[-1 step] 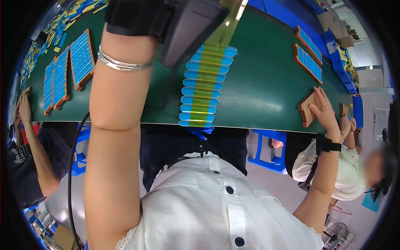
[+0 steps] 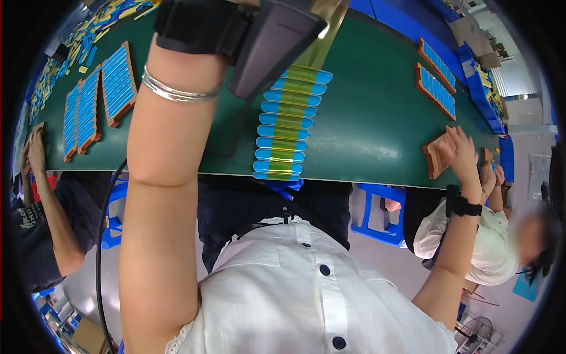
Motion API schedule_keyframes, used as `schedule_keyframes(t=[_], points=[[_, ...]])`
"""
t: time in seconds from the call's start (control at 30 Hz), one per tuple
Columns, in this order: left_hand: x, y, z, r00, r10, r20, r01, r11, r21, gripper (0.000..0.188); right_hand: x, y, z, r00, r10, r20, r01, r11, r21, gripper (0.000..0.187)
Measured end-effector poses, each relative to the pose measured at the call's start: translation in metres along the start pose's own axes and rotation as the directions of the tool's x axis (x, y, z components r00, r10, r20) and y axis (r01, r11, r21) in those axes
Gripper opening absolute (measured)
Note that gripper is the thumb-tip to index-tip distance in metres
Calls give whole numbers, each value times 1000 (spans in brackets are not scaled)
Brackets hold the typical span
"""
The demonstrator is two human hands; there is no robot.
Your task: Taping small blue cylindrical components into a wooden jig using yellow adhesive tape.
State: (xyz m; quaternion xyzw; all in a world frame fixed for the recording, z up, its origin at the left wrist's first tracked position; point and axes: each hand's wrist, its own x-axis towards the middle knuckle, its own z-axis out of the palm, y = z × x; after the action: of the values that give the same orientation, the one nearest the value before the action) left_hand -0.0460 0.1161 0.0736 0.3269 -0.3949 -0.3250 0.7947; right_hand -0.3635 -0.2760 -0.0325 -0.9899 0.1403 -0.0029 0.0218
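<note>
My left forearm [image 2: 160, 135], with silver bangles at the wrist, reaches up to the top edge. The left hand lies beyond that edge and behind a dark wrist-worn device [image 2: 274, 44], so its fingers do not show. To the right of the device, a row of blue round-ended strips [image 2: 284, 124] lies across the green table, with a clear yellow tape [image 2: 318, 50] running along their middles and up out of view. At the table's right front, my right hand [image 2: 461, 154] is beside a notched brown wooden tray [image 2: 435, 159], fingers apart and slightly bent, partly overlapping it.
Wooden trays filled with blue strips stand at left [image 2: 118, 85] and far right [image 2: 436, 91]. Loose blue and yellow strips [image 2: 76, 53] lie at the far left. A blue bin [image 2: 480, 88] is at right. Co-workers' hands [image 2: 35, 150] work at both ends. A black cable [image 2: 101, 259] hangs by my left arm.
My right hand has lifted slightly off the wooden tray, its fingers spreading. The left wrist and its device have shifted slightly right. The strips and tape look nearly the same.
</note>
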Motion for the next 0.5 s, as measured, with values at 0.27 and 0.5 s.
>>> schedule_keyframes(t=[0.27,0.5], points=[[-33,-23,10,974,-140,-179,165,977,136,28,37,-318,23,968,-219,-123,169,207,964,55],[-163,-96,78,934,-329,-135,354,904,241,43,-95,-276,51,840,-542,9,288,460,840,15]])
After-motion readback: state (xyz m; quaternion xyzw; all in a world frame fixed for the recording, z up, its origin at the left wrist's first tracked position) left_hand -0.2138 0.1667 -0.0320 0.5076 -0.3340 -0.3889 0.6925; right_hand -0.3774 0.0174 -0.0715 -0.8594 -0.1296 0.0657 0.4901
